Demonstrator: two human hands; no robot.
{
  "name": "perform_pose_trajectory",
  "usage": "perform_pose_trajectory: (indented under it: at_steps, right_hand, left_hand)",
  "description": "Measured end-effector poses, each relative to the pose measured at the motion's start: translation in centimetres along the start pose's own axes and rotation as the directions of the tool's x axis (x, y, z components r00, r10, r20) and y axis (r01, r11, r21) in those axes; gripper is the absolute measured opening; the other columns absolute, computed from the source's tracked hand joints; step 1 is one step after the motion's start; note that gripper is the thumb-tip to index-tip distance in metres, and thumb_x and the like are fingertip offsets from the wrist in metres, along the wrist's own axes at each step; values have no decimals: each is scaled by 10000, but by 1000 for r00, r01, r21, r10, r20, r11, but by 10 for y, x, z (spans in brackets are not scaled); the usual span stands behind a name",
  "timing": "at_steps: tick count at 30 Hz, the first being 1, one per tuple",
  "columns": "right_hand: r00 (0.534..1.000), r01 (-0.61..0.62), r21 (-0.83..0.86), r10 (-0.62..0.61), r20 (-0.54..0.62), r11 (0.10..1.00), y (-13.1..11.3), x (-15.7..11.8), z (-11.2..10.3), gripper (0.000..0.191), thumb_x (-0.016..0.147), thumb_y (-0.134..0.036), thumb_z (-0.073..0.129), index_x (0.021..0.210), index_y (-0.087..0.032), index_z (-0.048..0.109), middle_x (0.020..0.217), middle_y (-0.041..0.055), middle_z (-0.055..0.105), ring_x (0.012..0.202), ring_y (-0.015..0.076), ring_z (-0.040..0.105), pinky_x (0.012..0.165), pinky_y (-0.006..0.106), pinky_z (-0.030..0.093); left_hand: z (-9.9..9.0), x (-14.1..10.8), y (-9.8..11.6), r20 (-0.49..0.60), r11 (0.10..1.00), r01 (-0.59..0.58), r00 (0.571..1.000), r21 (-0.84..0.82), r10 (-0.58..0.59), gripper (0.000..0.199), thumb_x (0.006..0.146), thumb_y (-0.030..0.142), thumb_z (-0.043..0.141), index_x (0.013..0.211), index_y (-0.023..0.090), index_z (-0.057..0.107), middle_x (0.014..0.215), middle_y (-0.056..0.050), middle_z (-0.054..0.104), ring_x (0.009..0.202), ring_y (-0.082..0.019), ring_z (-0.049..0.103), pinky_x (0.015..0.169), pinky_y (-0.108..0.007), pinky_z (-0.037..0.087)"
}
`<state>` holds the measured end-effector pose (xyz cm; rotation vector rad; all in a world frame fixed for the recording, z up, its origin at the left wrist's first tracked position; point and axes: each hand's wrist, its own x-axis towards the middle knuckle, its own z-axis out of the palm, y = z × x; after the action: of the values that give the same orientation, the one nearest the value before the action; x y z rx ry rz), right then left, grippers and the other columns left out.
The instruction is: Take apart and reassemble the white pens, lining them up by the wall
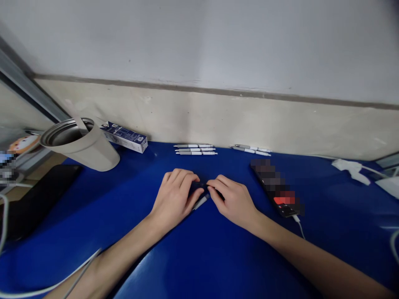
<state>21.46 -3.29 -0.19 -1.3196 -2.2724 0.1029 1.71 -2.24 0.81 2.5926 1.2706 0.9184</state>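
Lying at upper left on the blue desk (pixel 156 265), a beige tumbler (pixel 81 145), the left grip (pixel 173 197) clenched on a dark pen (pixel 201 202) at centre, the right grip (pixel 232 199) pinching it, white pens (pixel 195 149) above, a phone (pixel 276 187) at right

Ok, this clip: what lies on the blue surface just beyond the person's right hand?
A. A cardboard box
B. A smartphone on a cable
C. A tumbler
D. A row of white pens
B: the smartphone lies right beside the right hand, with a white cable running from its near end.
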Motion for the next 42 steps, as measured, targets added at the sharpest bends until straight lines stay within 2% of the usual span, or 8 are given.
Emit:
perform_pose_trajectory:
  at_steps: [2, 4, 7, 9, 14, 19, 34, 42]
  right_hand:
    - [998, -58, 40, 60, -37, 998, 2, 0, 1, 203, 945, -223, 431, 1012, -201, 621, 862, 24, 627, 735, 131, 588, 661, 252, 425]
    - [992, -106, 78, 111, -60, 991, 3, 0, 2, 188, 939, -223, 442, 1006, -206, 617, 871, 22, 628, 747, 133, 597, 686, 254, 436]
    - [986, -139, 118, 149, -75, 983, 5, 1, 2, 170, 934, -224, 452, 986, -212, 613, 880, 18, 632, 753, 136, 602, 707, 260, 443]
    - [984, -146, 143, 159, -85, 979, 6, 1, 2, 161, 933, -224, 456, 979, -213, 610, 880, 16, 633, 743, 133, 598, 699, 262, 441]
    - [980, -128, 199, 155, -125, 972, 5, 1, -1, 149, 933, -220, 464, 968, -209, 608, 861, 18, 625, 723, 128, 578, 662, 264, 425]
    - [991, -74, 206, 96, -97, 976, 3, 1, -1, 162, 929, -213, 467, 998, -198, 613, 851, 25, 617, 695, 122, 554, 634, 262, 413]
    - [993, -76, 173, 89, -72, 982, 3, 2, -1, 177, 933, -218, 458, 996, -190, 621, 828, 21, 604, 677, 118, 538, 616, 257, 399]
    - [996, -70, 98, 76, -53, 993, 1, 1, -1, 209, 938, -230, 439, 1011, -202, 633, 816, 26, 615, 674, 124, 555, 621, 252, 416]
  left_hand:
    - [-2, -2, 6, -9, 1000, 12, 1000, 19, -11, 243, 898, 361, 540, 1013, 148, 524, 984, -82, 588, 925, -230, 501, 763, -373, 372]
    - [-2, -5, 14, 88, 999, -37, 996, 33, 34, 266, 876, 406, 553, 969, 157, 539, 934, -73, 582, 886, -240, 495, 738, -381, 366]
    - [1, -8, 20, 266, 993, -112, 959, 27, 100, 205, 902, 372, 515, 929, 173, 556, 909, -62, 580, 881, -245, 489, 730, -382, 364]
    - [4, -9, 18, 296, 994, -102, 951, 26, 90, 164, 941, 305, 455, 933, 175, 554, 916, -58, 585, 877, -235, 490, 727, -372, 366]
    - [7, -6, -1, 182, 993, 108, 978, -49, -97, 130, 972, 234, 397, 984, 185, 517, 919, -37, 593, 845, -203, 499, 731, -346, 391]
    - [4, -2, -12, 81, 934, 254, 967, -250, -242, 112, 976, 197, 378, 1012, 199, 484, 965, -23, 563, 893, -164, 524, 794, -307, 414]
    - [5, -3, -9, 52, 909, 283, 958, -308, -281, 136, 982, 215, 359, 1019, 207, 490, 1005, -42, 547, 935, -179, 505, 829, -326, 408]
    - [5, -3, -9, 59, 920, 261, 965, -294, -255, 143, 978, 211, 364, 1027, 201, 497, 1009, -49, 551, 944, -185, 507, 834, -336, 414]
